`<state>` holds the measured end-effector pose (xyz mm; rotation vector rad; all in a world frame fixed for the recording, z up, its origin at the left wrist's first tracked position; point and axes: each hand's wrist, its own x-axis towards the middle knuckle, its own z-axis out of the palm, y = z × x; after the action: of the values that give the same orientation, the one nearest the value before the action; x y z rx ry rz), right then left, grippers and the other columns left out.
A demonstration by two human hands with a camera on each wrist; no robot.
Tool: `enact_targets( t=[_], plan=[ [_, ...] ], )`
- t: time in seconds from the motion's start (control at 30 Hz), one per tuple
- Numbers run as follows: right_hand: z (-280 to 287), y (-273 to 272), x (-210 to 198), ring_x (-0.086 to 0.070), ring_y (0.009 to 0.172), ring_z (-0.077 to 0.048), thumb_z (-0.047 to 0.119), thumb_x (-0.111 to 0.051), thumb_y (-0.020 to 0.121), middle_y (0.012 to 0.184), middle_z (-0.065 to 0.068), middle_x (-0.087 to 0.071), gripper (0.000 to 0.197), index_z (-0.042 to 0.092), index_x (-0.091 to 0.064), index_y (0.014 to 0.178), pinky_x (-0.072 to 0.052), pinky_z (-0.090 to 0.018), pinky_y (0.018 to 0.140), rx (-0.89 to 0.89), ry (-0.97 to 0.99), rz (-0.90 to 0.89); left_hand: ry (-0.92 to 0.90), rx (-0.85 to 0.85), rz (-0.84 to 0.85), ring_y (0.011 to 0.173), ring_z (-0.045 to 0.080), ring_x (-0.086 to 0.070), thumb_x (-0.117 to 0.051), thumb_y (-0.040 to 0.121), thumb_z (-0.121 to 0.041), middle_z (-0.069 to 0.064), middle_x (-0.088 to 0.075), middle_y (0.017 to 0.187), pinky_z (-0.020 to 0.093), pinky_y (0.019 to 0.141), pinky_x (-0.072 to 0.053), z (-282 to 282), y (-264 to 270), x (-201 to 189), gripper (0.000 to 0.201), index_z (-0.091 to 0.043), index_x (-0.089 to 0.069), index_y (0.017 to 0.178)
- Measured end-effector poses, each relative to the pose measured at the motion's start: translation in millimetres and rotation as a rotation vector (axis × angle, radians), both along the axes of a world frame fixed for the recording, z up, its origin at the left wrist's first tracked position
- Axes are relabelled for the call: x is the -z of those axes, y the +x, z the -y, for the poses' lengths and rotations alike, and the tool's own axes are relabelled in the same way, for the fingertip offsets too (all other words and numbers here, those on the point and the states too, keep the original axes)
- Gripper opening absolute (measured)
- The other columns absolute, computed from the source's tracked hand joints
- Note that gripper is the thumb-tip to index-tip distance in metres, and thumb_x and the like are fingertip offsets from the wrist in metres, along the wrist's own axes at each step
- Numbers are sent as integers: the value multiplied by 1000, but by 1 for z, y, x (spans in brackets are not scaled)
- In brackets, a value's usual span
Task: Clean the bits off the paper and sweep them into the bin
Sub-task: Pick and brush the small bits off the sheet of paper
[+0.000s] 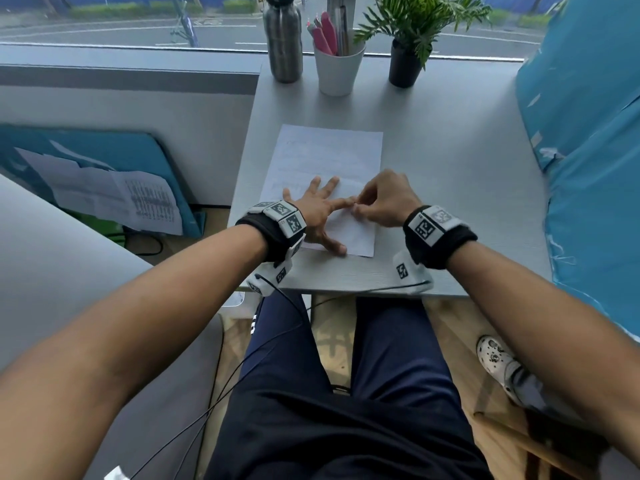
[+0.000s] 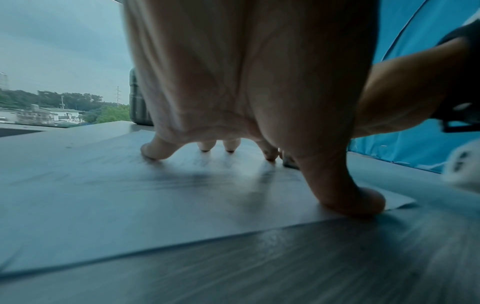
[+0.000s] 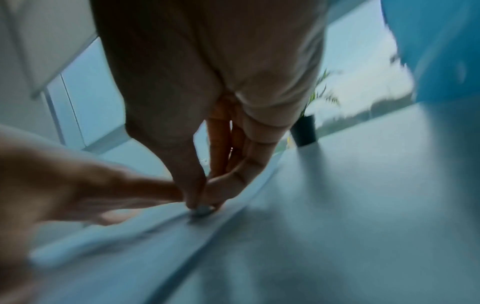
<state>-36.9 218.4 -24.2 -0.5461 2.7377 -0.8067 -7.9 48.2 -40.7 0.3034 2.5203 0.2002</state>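
While spread flat with straight fingers, left hand (image 1: 317,209) presses down on the near half of the paper (image 1: 332,161), thumb tip planted close to the sheet's near edge and index finger reaching right toward the other hand. Lying on the grey table (image 1: 450,174), sheet set lengthwise, long axis running from the near edge away toward the window, short edges nearest and farthest, slightly skewed against the table's edge. Right hand (image 1: 382,202) hunched over the sheet's right side, fingers curled, thumb and fingertips pinched together on a small grey bit (image 3: 203,209) that sits right at the paper surface, just beside the left index fingertip; too blurred in the right wrist view to tell what the bit is. From the left wrist view, four fingertips and thumb seen touching the sheet, palm arched above it. At the far end of the table, well apart from the paper: a steel bottle (image 1: 282,39), a white cup (image 1: 337,69) holding pink pens, and a potted plant (image 1: 408,32) in a black pot. Blue sheeting (image 1: 588,150) along the right side of the table. Bin not visible in any view.
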Motion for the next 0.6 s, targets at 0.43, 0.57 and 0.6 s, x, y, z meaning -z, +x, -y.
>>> enact_targets(
  t=[0.43,0.57,0.6],
  plan=[
    [1,-2,6,-68,71,-11,21,-76,73,74,-2,-75,12,10,-79,78,-52,-20,82,7,4,-4,45,27,-22,147,19,22,-75,57,-73,-12,25,159,72,108,6,14,-2,3,130,-42,7,152],
    [1,-6,2,-68,72,-13,19,-76,75,74,-3,-74,11,9,-78,78,-56,-26,81,72,-4,-21,55,37,-4,146,19,24,-74,58,-74,-9,27,158,69,110,7,23,-3,3,128,-44,8,152],
    [5,2,4,-68,72,-14,18,-74,76,73,-4,-74,11,8,-78,77,-57,-27,78,65,-2,-40,44,30,0,145,21,26,-74,56,-76,-8,30,157,69,110,9,23,-4,4,129,-47,10,150]
  ],
)
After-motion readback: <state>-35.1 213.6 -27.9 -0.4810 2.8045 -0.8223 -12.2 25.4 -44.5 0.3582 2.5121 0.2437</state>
